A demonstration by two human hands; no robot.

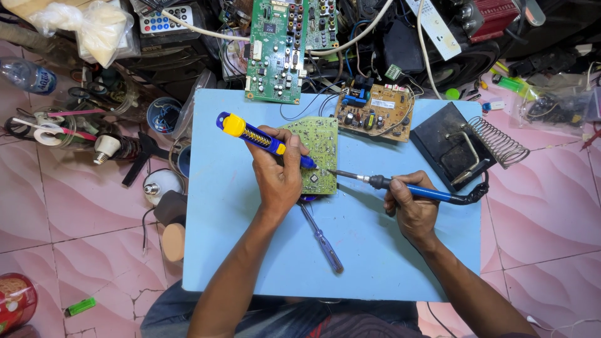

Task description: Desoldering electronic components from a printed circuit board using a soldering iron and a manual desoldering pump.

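My left hand [277, 172] grips a blue and yellow desoldering pump [250, 133], its tip down on a green circuit board [321, 147] lying solder side up on the light blue work board [375, 250]. My right hand [411, 203] holds a blue-handled soldering iron [375, 181]. The iron's metal tip touches the green board's right edge, close to the pump's tip. Partly hidden under my left wrist, a screwdriver [322, 241] lies on the blue board.
A brown circuit board [374, 111] and a black soldering iron stand with a coil holder [466, 147] sit at the blue board's far side. A larger green board [275, 50], cables, remotes, a bottle [25, 75] and a lighter [80, 306] clutter the pink tiled floor.
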